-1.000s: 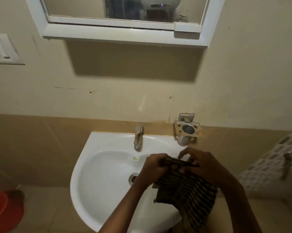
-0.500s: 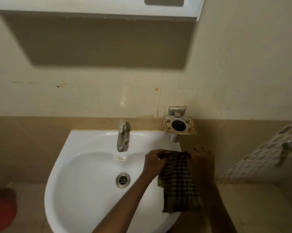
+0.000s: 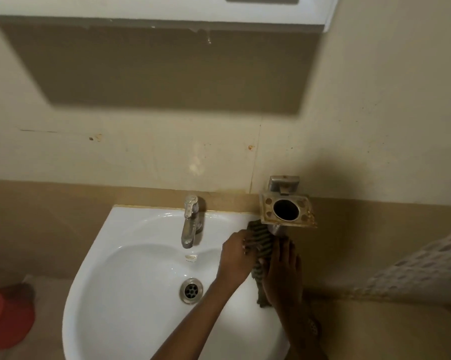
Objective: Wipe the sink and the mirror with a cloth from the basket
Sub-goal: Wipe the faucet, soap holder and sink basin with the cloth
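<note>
Across the lower centre of the frame, label by label:

Wall [image 3: 375, 100]: cream tile above, tan band below, filling the upper half; faint rust specks near the middle.

Sink [image 3: 130, 302]: white basin, lower centre, rim against the tan band; bare and glossy inside.

Mirror frame [image 3: 151, 11]: white lower edge only, along the top of the frame; glass itself out of view.

Bucket [image 3: 6, 318]: red, lower left corner, on the floor, well apart from the basin.

Cloth [image 3: 262, 239]: dark, checked, bunched on the sink's right rim, centre right; top end tucked just under the holder, bottom end trailing down past the right wrist.

Right hand [image 3: 284, 271]: laid flat, fingers stretched forward, pressing down on the cloth; not gripping.

Left hand [image 3: 236, 258]: fingers curled, pinching the cloth's left edge at the rim.

Holder [image 3: 288, 210]: rusty metal, round hole, fixed to the wall just right of the basin's back corner.

Tap [image 3: 190, 222]: chrome, upright, back centre of the basin.

Drain [image 3: 191, 290]: metal ring, basin bottom, just left of the left forearm.
</note>
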Demonstrator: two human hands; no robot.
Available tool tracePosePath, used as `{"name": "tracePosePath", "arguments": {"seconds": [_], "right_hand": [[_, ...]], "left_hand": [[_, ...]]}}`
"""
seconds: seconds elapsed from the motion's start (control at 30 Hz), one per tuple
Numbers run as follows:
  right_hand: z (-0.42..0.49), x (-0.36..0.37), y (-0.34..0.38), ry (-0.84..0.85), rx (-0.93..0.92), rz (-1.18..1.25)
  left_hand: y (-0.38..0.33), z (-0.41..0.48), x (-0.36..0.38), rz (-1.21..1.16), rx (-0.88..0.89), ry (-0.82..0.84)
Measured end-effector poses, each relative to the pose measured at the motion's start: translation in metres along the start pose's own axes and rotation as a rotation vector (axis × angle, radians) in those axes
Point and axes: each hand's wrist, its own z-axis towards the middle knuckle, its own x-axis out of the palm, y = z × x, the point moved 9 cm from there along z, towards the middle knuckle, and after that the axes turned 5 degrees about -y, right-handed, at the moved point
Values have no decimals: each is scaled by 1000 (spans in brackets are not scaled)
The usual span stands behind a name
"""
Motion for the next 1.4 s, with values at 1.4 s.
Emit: {"name": "tracePosePath", "arguments": {"seconds": [1.4], "right_hand": [[13,61,287,-75,79,515]], "left_hand": [[123,-84,-330,20,-137,-537]]}}
